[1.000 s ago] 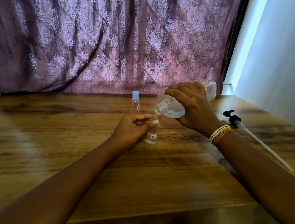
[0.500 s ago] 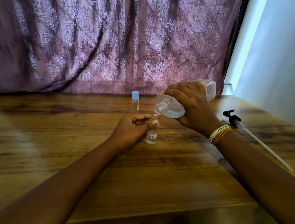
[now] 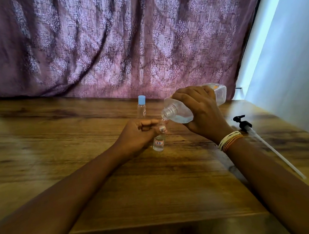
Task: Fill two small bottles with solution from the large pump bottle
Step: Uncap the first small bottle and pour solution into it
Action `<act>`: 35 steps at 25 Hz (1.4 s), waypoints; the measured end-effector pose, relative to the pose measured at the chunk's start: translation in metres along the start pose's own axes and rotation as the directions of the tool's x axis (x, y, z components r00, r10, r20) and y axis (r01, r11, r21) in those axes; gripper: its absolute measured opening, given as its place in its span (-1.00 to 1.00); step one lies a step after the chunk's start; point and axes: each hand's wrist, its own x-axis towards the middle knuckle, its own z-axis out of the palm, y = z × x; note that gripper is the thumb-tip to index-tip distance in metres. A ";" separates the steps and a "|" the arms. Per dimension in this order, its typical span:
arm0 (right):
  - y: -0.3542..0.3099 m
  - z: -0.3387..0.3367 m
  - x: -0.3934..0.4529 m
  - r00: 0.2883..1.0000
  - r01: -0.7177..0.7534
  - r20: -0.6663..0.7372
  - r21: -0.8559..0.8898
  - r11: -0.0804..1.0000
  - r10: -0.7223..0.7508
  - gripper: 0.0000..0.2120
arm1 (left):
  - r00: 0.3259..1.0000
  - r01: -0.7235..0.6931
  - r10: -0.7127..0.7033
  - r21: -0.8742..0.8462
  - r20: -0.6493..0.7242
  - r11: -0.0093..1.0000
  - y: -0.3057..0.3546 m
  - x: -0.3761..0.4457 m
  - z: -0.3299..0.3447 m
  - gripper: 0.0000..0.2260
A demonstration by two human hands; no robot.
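Item: small bottle (image 3: pixel 158 142), clear, labelled, uncapped, at centre frame; base resting on or just above the table (image 3: pixel 75 146), contact not resolvable. Partly filled, level unclear.

Item: large pump bottle (image 3: pixel 180 111), pump removed, tipped nearly horizontal just right of centre, its threaded mouth sitting directly over the small bottle's neck; liquid is pooling toward the low side.

Item: second small bottle (image 3: pixel 141 107), blue cap on, standing upright just above centre, behind the hands.

Item: pump head with dip tube (image 3: pixel 265 142), lying on the table at right of frame, apart from the rest.

Risk, as judged: the large mouth is far wider than the small neck, so a slightly steeper tilt is likely to be sending solution over the fingers and table; overfilling is possible since the level is hard to read; a light, narrow bottle may be tipping if the hold loosens.

Left hand (image 3: pixel 138 136): reaching in from lower left, fingers (image 3: pixel 150 122) curling round the small bottle's upper part, pinching it near the neck.

Right hand (image 3: pixel 202 115): coming from lower right, wrist cocked, fingers wrapping over the large bottle's body, bangles at the wrist
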 end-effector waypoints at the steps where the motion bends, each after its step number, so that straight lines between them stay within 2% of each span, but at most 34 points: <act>1: 0.000 0.000 0.000 1.000 -0.001 0.003 0.001 1.000 0.001 -0.59 | 1.000 0.000 0.000 0.009 -0.001 1.000 0.000 0.000 0.000 -0.74; 13: -0.002 -0.001 0.000 1.000 0.002 0.005 0.003 1.000 -0.002 -0.59 | 0.999 0.030 -0.031 -0.037 -0.030 0.999 -0.004 0.000 -0.001 -0.66; 18: -0.002 0.000 0.000 1.000 0.002 0.007 0.003 1.000 -0.002 -0.59 | 1.000 0.010 -0.010 -0.007 -0.019 1.000 0.000 0.000 0.000 -0.79; 27: -0.003 -0.001 0.001 1.000 0.017 -0.008 0.023 1.000 -0.017 -0.60 | 1.000 -0.009 0.009 -0.059 0.003 0.998 -0.001 0.000 -0.001 -0.81; 35: -0.006 -0.001 0.002 1.000 -0.008 -0.001 0.058 0.998 0.008 -0.61 | 0.999 -0.035 0.035 -0.044 0.009 0.998 -0.007 0.003 -0.003 -0.75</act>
